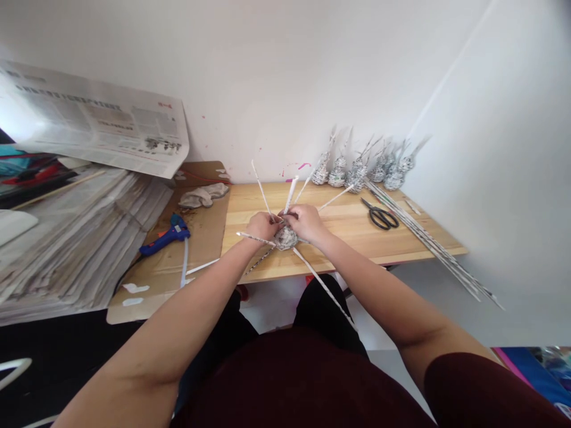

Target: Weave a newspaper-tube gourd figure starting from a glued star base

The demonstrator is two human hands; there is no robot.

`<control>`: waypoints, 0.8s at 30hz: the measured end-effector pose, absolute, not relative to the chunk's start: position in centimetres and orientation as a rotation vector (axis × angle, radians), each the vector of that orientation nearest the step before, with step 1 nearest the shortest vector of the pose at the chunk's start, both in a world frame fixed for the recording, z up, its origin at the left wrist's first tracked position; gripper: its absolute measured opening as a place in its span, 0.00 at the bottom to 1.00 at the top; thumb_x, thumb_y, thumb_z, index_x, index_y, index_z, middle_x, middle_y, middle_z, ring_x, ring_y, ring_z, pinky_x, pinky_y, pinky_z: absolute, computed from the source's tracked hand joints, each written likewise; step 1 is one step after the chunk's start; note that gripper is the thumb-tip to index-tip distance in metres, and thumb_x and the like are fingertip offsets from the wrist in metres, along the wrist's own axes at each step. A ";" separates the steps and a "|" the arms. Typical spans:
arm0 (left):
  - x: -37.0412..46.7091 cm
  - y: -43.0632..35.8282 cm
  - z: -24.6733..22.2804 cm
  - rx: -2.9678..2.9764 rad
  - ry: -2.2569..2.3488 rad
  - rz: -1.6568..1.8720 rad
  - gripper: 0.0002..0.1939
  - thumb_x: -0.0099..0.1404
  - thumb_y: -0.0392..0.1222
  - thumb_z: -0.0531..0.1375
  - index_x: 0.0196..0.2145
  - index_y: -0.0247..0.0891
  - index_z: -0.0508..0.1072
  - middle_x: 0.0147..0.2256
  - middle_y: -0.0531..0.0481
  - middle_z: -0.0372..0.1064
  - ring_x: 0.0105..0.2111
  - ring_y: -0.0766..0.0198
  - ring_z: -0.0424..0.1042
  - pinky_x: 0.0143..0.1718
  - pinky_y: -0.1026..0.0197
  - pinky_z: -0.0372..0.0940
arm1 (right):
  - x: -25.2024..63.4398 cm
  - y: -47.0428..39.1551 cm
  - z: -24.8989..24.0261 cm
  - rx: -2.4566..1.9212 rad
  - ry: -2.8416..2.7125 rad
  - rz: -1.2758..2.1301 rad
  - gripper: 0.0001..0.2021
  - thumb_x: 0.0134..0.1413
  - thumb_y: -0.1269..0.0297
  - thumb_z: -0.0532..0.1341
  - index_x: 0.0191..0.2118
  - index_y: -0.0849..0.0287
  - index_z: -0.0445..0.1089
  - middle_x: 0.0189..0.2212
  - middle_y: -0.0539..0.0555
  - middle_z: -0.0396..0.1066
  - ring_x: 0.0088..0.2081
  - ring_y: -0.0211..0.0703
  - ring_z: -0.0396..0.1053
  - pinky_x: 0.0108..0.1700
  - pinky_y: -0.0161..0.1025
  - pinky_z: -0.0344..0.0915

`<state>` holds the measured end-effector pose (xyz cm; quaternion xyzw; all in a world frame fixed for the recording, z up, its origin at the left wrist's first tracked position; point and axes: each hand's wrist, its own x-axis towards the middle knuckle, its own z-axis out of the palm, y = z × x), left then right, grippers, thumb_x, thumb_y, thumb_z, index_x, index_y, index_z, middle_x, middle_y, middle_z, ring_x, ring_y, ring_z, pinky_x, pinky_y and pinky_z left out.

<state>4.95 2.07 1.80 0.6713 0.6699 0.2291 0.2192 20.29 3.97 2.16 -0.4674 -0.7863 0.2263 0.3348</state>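
A small round weave of rolled newspaper (286, 238) sits at the front middle of the wooden table, with several paper sticks radiating from it. My left hand (263, 227) grips the far left rim of the weave, fingers pinched together. Opposite it, my right hand (306, 222) pinches a rolled paper stick (291, 195) at the far edge, close to the left fingertips. One long paper stick (325, 286) runs from the weave over the table's front edge towards my lap. The fingertips partly hide the spot where the sticks cross.
Black-handled scissors (381, 216) and loose paper sticks (428, 244) lie at the right. Several woven gourd-like paper pieces (357, 172) stand along the wall. To the left are a blue glue gun (167, 235), gloves (204, 195) on cardboard (209, 238), and a tall newspaper stack (98, 232).
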 end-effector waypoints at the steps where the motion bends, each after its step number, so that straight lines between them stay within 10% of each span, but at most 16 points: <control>1: 4.9 2.0 1.9 1.867 1.832 0.640 0.10 0.59 0.40 0.63 0.39 0.40 0.82 0.34 0.49 0.80 0.35 0.60 0.76 0.35 0.65 0.63 | 20.3 4.0 2.1 -1.203 -2.061 0.555 0.09 0.57 0.71 0.61 0.39 0.57 0.79 0.38 0.53 0.79 0.41 0.41 0.75 0.46 0.35 0.66; 24: 4.9 1.8 0.7 1.700 1.822 0.787 0.07 0.57 0.40 0.64 0.35 0.38 0.80 0.31 0.49 0.78 0.32 0.62 0.75 0.31 0.66 0.62 | 20.2 3.0 3.6 -1.475 -2.502 0.048 0.16 0.65 0.63 0.51 0.46 0.54 0.77 0.40 0.56 0.78 0.40 0.47 0.72 0.38 0.39 0.57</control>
